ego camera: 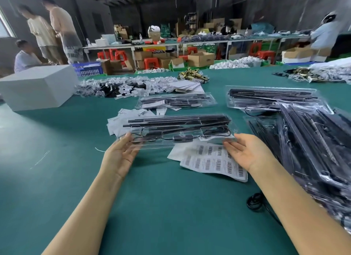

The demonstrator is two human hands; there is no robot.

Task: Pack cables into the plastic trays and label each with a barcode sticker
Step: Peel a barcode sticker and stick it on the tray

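Clear tray: the clear plastic tray of black cables and rods (176, 129) is between your two hands, above the green tabletop (57, 178).
Left hand: your left hand (121, 154) is palm up at the tray's near left corner; the fingers (131, 140) lie straight under the edge, not curled.
Right hand: your right hand (248, 150) is palm up at the near right corner, fingers straight, touching the rim.
Sticker sheet: the white sheet of barcode stickers (214, 161) lies just under and nearer you than the tray, beside your right wrist.
Right side: a heap of filled clear trays (311, 146) crowds your right forearm; a coiled black cable (255, 201) sits next to it.
Behind: another flat filled tray (176, 101), loose white paper slips (133, 112), and a pile of small bagged parts (121, 87).
Far left: a white foam box (38, 87).
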